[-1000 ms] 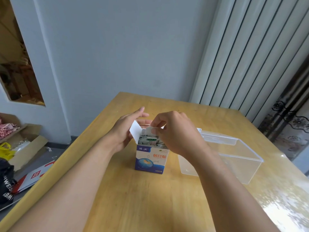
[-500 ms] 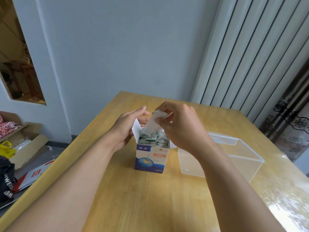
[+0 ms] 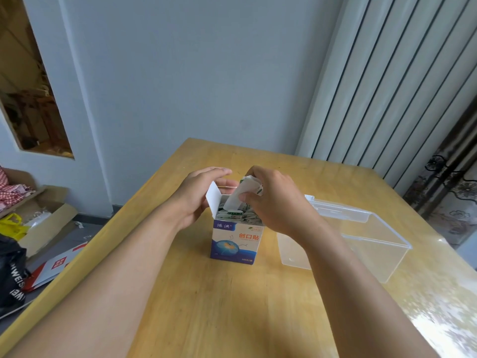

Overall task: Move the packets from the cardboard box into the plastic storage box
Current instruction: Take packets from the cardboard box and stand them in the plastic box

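Packets [image 3: 238,196], white, pinched in right grip [image 3: 273,202]; left grip [image 3: 198,195] steadies cardboard box [image 3: 236,240].

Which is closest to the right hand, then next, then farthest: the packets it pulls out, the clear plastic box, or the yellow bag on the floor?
1. Packets, pinched in the right hand.
2. Plastic storage box, beside it on the right.
3. Yellow bag, far left on the floor.

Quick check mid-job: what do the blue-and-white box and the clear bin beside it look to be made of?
Cardboard box: thin printed card, slightly glossy; its white flap is folded up and holds a crease. Plastic storage box: clear rigid plastic, smooth; the table shows through its walls.
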### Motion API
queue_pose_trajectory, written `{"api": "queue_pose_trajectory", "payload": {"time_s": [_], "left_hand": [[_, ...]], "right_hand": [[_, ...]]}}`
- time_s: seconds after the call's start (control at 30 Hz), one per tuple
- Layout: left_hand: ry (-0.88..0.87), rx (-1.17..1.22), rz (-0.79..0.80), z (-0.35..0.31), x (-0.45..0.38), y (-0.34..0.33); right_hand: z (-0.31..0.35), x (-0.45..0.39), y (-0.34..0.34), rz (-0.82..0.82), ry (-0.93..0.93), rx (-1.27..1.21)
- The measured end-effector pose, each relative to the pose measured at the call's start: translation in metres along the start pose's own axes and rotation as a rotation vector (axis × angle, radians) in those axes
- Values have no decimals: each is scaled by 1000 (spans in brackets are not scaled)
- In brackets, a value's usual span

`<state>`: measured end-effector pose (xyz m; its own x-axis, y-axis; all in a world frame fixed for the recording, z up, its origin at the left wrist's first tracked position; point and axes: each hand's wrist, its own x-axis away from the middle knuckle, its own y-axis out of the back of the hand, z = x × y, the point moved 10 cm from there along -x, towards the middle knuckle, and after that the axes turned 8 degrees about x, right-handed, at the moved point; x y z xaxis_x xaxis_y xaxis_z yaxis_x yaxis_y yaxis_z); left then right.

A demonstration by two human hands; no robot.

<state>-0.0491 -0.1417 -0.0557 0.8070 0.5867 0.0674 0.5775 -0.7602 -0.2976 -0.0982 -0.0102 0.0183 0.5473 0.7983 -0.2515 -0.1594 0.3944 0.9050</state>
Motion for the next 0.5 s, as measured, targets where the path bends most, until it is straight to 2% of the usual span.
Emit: {"api": "queue_pose_trajectory", "payload": {"time_s": [0.13, 0.23, 0.3, 0.37, 0.43, 0.5], "left_hand": [[-3, -19, -5, 0, 0, 1], [4, -62, -6, 1, 1, 3], [-40, -108, -69, -6, 1, 11], [-239, -117, -220, -34, 6, 25], [-531, -99, -343, -76, 30, 26], [-725, -62, -234, -103, 57, -9]], "right_hand": [[3, -1, 2, -29, 38, -22], [-1, 1, 21, -138, 39, -109], [-7, 7, 44, -227, 42, -215], [-17, 15, 70, -310, 54, -367], [-37, 24, 89, -373, -3, -585], [-60, 32, 98, -364, -109, -961]]}}
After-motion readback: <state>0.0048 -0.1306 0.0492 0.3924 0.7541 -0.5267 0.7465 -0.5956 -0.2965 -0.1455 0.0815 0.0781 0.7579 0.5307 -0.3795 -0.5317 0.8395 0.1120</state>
